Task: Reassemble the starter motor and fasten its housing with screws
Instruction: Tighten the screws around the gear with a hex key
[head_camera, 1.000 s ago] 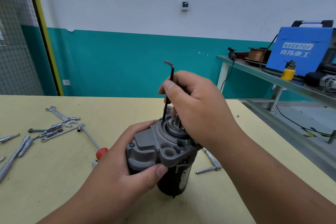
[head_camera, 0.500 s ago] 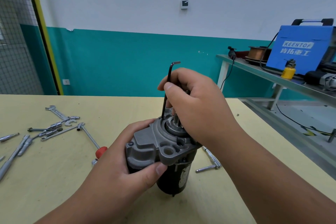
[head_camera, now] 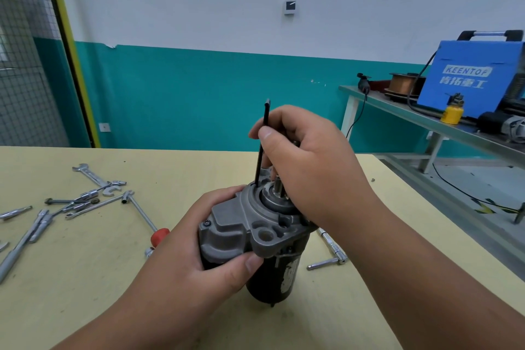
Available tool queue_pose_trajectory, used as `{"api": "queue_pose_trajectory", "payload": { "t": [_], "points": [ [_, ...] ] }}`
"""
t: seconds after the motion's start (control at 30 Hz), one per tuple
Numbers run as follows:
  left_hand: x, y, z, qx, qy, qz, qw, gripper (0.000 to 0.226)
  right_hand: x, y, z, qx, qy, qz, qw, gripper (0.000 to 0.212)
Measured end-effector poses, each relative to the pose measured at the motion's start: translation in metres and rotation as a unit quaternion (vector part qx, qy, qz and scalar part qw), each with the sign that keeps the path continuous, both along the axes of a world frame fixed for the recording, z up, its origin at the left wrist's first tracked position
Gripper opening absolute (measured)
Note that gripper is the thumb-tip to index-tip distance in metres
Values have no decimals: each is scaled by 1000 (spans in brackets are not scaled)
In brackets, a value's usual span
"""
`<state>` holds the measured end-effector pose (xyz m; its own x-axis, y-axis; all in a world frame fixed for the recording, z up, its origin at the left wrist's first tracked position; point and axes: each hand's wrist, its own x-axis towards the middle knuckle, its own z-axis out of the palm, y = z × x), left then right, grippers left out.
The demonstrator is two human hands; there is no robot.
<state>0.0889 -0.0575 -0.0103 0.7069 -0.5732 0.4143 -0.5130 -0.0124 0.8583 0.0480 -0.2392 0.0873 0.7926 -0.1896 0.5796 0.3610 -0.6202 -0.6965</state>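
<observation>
- Starter motor (head_camera: 272, 278) stands upright on the table (head_camera: 85, 278). Its grey housing (head_camera: 235, 224) is seated, and fastening looks part-done.
- Left hand (head_camera: 199, 258) wraps the housing, fingers curled round it.
- Right hand (head_camera: 309, 167) pinches the upright hex key (head_camera: 262, 148), tip at the housing's far rim.
- One screw (head_camera: 206, 223) sits in the near corner.

Starter motor (head_camera: 250, 239): upright on the table (head_camera: 85, 307), before me, left hand (head_camera: 196, 267) on its left side.
Hex key (head_camera: 261, 148): upright in my right hand (head_camera: 309, 167), tip on the motor's top.
Wrenches (head_camera: 85, 199): on the table, well left.
Socket bar (head_camera: 333, 247): just right of the motor.
Welder (head_camera: 477, 74): on the side bench (head_camera: 420, 118), behind right.
</observation>
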Motion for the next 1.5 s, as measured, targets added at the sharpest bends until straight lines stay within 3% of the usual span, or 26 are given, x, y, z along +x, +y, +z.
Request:
{"api": "queue_pose_trajectory", "payload": {
  "t": [0.27, 0.4, 0.73, 0.93, 1.23, 1.5],
  "points": [
    [-1, 0, 0, -10, 7, -4, 1000, 67, 1, 0, -1, -23, -7, -16, 1000, 23],
    [1, 1, -3, -14, 3, -9, 1000, 66, 1, 0, -1, -10, -9, -9, 1000, 14],
    [2, 0, -4, -5, 4, -5, 1000, 67, 2, -1, -2, -24, -11, -15, 1000, 21],
    [1, 2, -4, 6, -1, 8, 1000, 70, 1, -1, -2, -9, -9, 0, 1000, 15],
    [-1, 2, -2, 5, -3, 15, 1000, 69, 2, -1, -2, -30, -12, -15, 999, 24],
    [0, 1, -1, 5, -4, 12, 1000, 70, 0, 0, -1, 7, 1, 8, 1000, 16]
  ]
}}
